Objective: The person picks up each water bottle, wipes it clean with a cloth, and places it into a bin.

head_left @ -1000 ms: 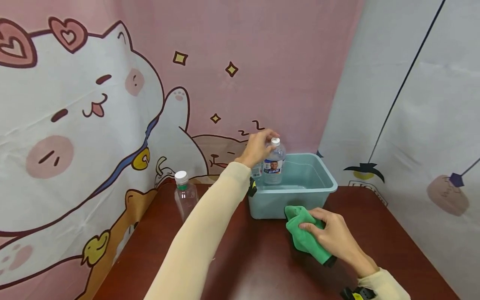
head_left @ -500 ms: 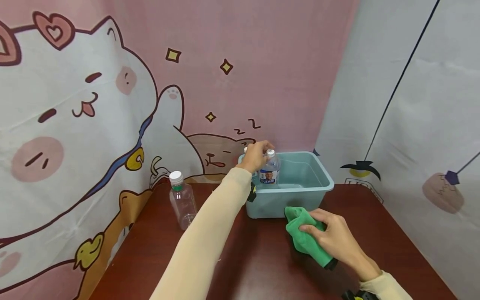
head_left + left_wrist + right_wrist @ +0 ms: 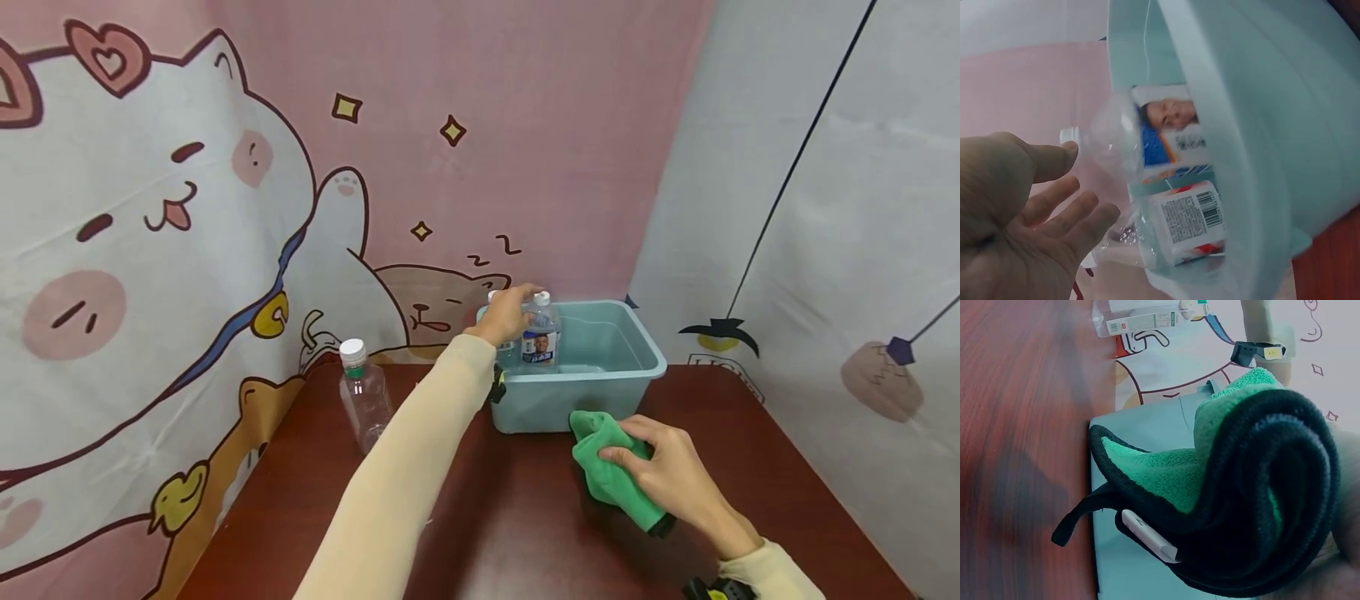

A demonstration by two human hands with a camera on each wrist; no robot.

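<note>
In the head view my left hand (image 3: 504, 317) is over the left end of a light blue plastic bin (image 3: 573, 404). Two clear plastic bottles stand inside: a labelled bottle (image 3: 542, 343) with a white cap, and a second bottle (image 3: 1179, 222) beside it with a barcode on its label. The left wrist view shows loose, spread fingers; the thumb tip is at the labelled bottle's cap, and contact there cannot be told. My right hand (image 3: 671, 471) grips a folded green cloth (image 3: 611, 471) with black edging, in front of the bin.
A clear bottle (image 3: 366, 400) with a white cap and green neck ring stands on the left of the dark red table (image 3: 525, 533). A printed curtain (image 3: 585, 150) hangs behind and on both sides.
The labelled bottle has gone down into the bin with my left hand, whose fingers have since loosened from it. My right hand still holds the cloth in the same place.
</note>
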